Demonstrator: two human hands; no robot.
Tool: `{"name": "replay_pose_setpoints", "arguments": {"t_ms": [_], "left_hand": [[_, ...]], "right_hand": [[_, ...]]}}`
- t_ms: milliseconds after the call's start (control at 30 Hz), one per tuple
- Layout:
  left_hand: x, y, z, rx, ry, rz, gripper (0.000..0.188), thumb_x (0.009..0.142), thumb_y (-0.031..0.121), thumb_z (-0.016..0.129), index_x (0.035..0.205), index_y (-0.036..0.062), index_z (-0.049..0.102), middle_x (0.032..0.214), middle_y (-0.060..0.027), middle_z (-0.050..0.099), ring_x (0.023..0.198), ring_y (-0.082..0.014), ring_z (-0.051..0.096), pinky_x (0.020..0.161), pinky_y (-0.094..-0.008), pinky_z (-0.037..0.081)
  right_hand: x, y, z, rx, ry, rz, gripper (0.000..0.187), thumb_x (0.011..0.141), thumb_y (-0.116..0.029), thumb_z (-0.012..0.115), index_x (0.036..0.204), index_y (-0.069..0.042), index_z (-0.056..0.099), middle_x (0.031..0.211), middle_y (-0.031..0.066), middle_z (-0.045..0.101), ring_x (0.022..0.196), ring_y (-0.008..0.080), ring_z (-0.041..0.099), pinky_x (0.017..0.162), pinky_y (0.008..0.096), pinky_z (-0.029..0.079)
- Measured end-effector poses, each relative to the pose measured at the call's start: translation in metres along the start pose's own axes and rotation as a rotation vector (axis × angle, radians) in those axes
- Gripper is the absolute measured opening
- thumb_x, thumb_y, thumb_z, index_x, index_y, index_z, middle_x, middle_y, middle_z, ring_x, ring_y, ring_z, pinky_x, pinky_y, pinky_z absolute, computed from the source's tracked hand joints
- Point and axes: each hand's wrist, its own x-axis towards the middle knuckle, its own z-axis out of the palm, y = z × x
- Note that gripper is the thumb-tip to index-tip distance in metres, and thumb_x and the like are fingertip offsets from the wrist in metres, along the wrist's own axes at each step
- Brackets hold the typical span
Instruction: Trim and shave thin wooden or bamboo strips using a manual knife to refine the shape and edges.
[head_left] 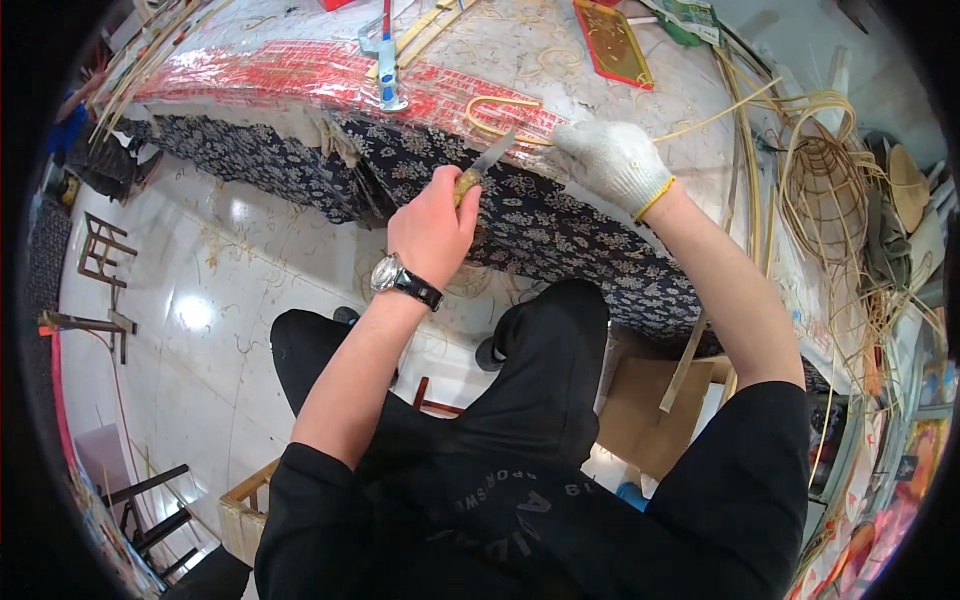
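Note:
My left hand (432, 228), bare and with a watch at the wrist, is closed round the yellowish handle of a knife (493, 153). The blade points up and right, its tip close to a bent cane strip (472, 112) at the table's near edge. In a white knitted glove, my right hand (612, 165) is closed on that pale strip, just right of the blade. The strip curls into a hook left of the glove, and a long length (718, 123) runs out to its right. Whether the blade touches the strip I cannot tell.
On the table (690, 95) lie a metal clamp-like tool (388, 75), a red-rimmed tray (615, 45) and cane shavings. A woven cane frame (825, 185) and coils of cane stand at right. Dark floral cloth (530, 200) hangs from the edge. A cardboard box (655, 410) sits below.

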Motion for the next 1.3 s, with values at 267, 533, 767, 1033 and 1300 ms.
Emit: {"name": "replay_pose_setpoints", "arguments": {"t_ms": [267, 533, 767, 1033, 1300], "left_hand": [[-0.002, -0.009, -0.004, -0.13, 0.191, 0.271, 0.021, 0.094, 0.022, 0.07, 0.108, 0.0085, 0.062, 0.09, -0.0105, 0.069, 0.08, -0.0328, 0.068, 0.065, -0.0427, 0.054], [0.006, -0.004, -0.004, -0.021, 0.008, 0.132, 0.022, 0.101, 0.029, 0.058, 0.106, 0.0071, 0.06, 0.089, -0.0158, 0.069, 0.083, -0.0373, 0.068, 0.067, -0.0477, 0.054], [0.02, 0.013, -0.002, 0.135, -0.155, 0.004, 0.027, 0.105, 0.031, 0.049, 0.098, 0.0046, 0.053, 0.081, -0.0207, 0.069, 0.075, -0.043, 0.068, 0.064, -0.0544, 0.053], [0.018, 0.031, -0.002, 0.16, -0.192, -0.014, 0.028, 0.105, 0.029, 0.049, 0.096, 0.0019, 0.049, 0.078, -0.0241, 0.068, 0.072, -0.0457, 0.067, 0.063, -0.0548, 0.055], [0.009, 0.045, 0.019, 0.056, -0.187, -0.069, 0.027, 0.105, 0.027, 0.05, 0.099, 0.0008, 0.046, 0.077, -0.0251, 0.068, 0.073, -0.0464, 0.068, 0.063, -0.0558, 0.055]], "right_hand": [[-0.003, 0.002, 0.003, 0.055, 0.08, -0.006, 0.02, 0.095, -0.034, 0.064, 0.097, -0.015, 0.07, 0.081, 0.0164, 0.068, 0.074, 0.0394, 0.067, 0.063, 0.0493, 0.054], [-0.003, -0.004, -0.001, 0.043, 0.038, 0.025, 0.023, 0.096, -0.035, 0.06, 0.089, -0.013, 0.063, 0.08, 0.0144, 0.068, 0.077, 0.0379, 0.068, 0.065, 0.0506, 0.053], [0.0, -0.004, -0.006, -0.025, -0.081, 0.027, 0.018, 0.093, -0.031, 0.06, 0.094, -0.014, 0.063, 0.083, 0.0136, 0.07, 0.079, 0.0369, 0.069, 0.065, 0.0519, 0.054], [-0.001, -0.02, -0.007, -0.092, -0.039, 0.032, 0.016, 0.093, -0.029, 0.061, 0.092, -0.013, 0.064, 0.078, 0.0138, 0.069, 0.072, 0.0386, 0.069, 0.06, 0.0505, 0.054], [0.005, -0.027, -0.003, -0.028, 0.088, 0.062, 0.018, 0.093, -0.03, 0.061, 0.092, -0.013, 0.065, 0.072, 0.0165, 0.067, 0.069, 0.0398, 0.068, 0.06, 0.0515, 0.054]]}}
